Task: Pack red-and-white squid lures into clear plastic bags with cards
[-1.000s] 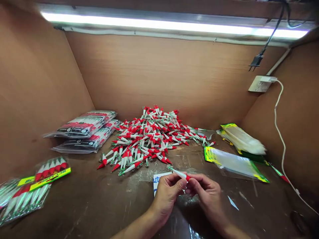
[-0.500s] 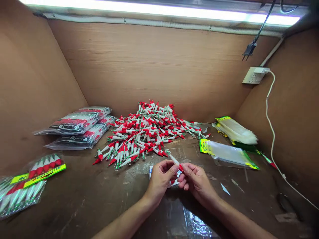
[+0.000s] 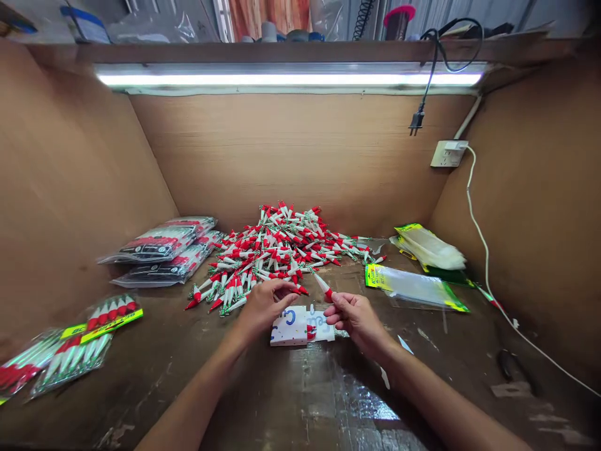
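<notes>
My right hand [image 3: 350, 316] pinches a squid jig [image 3: 322, 285] by its red end, its white body pointing up and left. Just in front of the heap of red-and-white squid jigs [image 3: 277, 247] is my left hand [image 3: 263, 307], fingers curved and apart with nothing visible in them. Below and between both hands lies a small white card holder [image 3: 287, 329] with blue lettering. Red jig tips [image 3: 310, 332] show in a gap at its middle.
Filled plastic bags [image 3: 154, 244] are stacked at the back left, with packed jigs [image 3: 77, 354] nearer me. To the right lie clear packets with yellow-green headers [image 3: 417, 285], a white cable [image 3: 488, 269] and a dark tool [image 3: 506, 364]. A black plug [image 3: 416, 122] hangs above.
My left hand has left the jig and moved left to the heap's front edge, uncovering the card holder. My right hand keeps the jig. The view has tilted up, showing the shelf.
</notes>
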Motion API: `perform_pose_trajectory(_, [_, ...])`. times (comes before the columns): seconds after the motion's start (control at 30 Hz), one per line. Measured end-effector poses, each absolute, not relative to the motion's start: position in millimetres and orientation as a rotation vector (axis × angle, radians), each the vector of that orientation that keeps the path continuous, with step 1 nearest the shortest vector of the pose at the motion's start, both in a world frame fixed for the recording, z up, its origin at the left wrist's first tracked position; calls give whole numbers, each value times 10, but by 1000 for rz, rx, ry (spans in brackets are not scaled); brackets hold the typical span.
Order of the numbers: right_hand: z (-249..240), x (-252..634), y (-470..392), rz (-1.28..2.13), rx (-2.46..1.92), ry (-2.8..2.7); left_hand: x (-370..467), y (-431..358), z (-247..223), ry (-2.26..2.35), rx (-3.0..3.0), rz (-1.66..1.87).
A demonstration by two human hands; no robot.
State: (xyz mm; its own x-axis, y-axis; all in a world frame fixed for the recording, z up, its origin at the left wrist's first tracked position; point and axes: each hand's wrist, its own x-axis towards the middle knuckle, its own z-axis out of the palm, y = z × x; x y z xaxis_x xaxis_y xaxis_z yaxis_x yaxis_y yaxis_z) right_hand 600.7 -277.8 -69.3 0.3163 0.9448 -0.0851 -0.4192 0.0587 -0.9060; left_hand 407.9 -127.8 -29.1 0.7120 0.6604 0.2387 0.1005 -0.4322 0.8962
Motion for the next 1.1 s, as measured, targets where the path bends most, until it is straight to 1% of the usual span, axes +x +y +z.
perform_pose_trajectory(0.1, [-662,6033,-2780,1061,-1105,-720,3952,-1184,-243,562,2086,644])
perform_pose_trajectory(0.2, [-617,6113,-2798,921,-1305,-914,3848,-1170,-347,497,2316,455])
perform_pose_trajectory(0.3, [-571,6276,-2841,580,-1677,-1278,3775,-1186,-514,474,2542,290])
perform_pose_trajectory(0.37, [-563,6391,-2872,338,-1906,-1472,3751,-1194,-596,491,2572,282])
perform_pose_trajectory(0.43, [-580,6467,-2891,243,-2031,-1586,3746,-1191,-637,485,2549,306])
perform_pose_trajectory(0.63, [-706,6365,-2820,199,-1917,-1858,3781,-1191,-689,433,2490,310])
perform_pose_trajectory(0.9, [-885,6094,-2634,-5,-1722,-2055,3822,-1259,-778,406,2462,360])
perform_pose_trajectory(1.0, [-855,6068,-2677,42,-1652,-2093,3815,-1258,-786,395,2504,340])
perform_pose_trajectory(1.1, [-770,6184,-2716,200,-1598,-2076,3805,-1251,-801,389,2521,345])
